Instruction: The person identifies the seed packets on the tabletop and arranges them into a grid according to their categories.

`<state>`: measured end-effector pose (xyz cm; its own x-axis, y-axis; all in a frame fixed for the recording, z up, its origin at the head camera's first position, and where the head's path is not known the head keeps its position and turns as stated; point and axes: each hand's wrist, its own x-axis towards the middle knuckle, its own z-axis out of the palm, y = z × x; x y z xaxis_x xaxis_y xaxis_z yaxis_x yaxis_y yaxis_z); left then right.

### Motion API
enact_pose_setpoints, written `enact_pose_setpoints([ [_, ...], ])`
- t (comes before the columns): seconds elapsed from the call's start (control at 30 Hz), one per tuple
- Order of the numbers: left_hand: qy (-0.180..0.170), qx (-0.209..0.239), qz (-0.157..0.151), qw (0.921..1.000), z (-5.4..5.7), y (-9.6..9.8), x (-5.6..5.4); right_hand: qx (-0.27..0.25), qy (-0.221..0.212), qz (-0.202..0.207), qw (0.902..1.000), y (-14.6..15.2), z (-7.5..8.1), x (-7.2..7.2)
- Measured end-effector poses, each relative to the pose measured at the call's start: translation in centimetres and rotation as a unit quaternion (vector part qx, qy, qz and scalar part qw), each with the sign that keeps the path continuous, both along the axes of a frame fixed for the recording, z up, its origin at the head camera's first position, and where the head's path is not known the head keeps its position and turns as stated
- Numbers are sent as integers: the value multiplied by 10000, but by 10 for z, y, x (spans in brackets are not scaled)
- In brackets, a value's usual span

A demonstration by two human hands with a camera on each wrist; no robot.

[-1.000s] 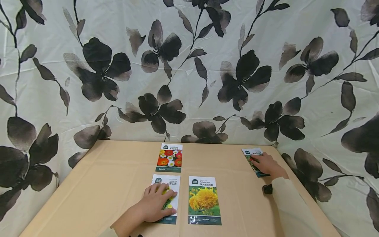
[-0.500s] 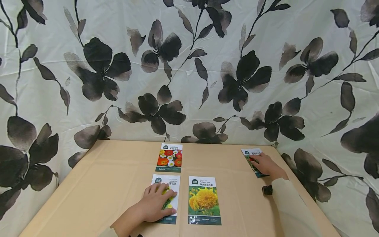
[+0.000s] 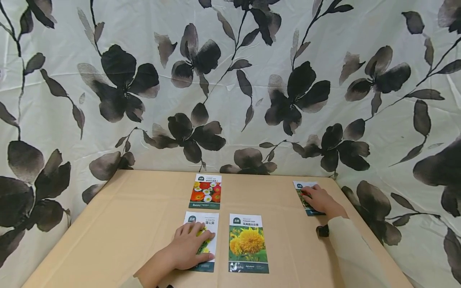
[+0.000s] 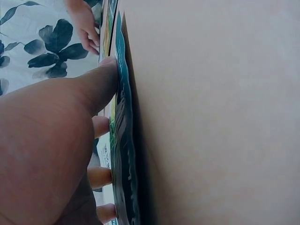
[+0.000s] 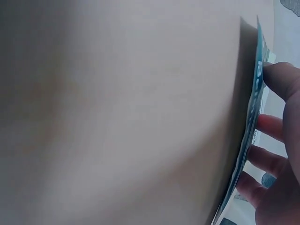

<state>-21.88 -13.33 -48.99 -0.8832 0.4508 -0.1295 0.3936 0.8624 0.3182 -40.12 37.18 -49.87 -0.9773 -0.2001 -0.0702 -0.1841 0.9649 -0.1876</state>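
Four seed packets (image 3: pixel 248 245), one under left hand (image 3: pixel 189 247), one under right hand (image 3: pixel 321 200)

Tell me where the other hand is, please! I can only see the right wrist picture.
Observer: The left hand rests on a partly covered packet.
Operator: Is there anything next to that packet?
Observer: Yes, a yellow-flower packet lies to its right, with a gap between them.
Operator: Ooh, and what's farther away?
Observer: A red-and-white-flower packet lies beyond the one under that hand, near the far edge of the table.
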Motion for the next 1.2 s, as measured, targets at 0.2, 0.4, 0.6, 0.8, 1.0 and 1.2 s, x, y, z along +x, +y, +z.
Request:
enact_pose_setpoints([
  [0.2,-35,-5,27,10000,0,0,1,161,-111,-120,9997,-5,1,2],
  [0.4,-35,21,31,10000,0,0,1,194,-157,-249,9994,-8,0,3],
  [0.6,-39,30,57,10000,0,1,1,211,-197,-323,9991,-10,-1,2],
  [0.8,-34,26,68,10000,0,2,2,160,-268,-405,9987,-11,0,2],
  [1.0,-37,-8,69,10000,2,2,2,94,-278,-366,9989,-13,0,2],
  [1.2,-57,2,72,10000,5,3,2,100,-297,-325,9990,-16,0,3],
])
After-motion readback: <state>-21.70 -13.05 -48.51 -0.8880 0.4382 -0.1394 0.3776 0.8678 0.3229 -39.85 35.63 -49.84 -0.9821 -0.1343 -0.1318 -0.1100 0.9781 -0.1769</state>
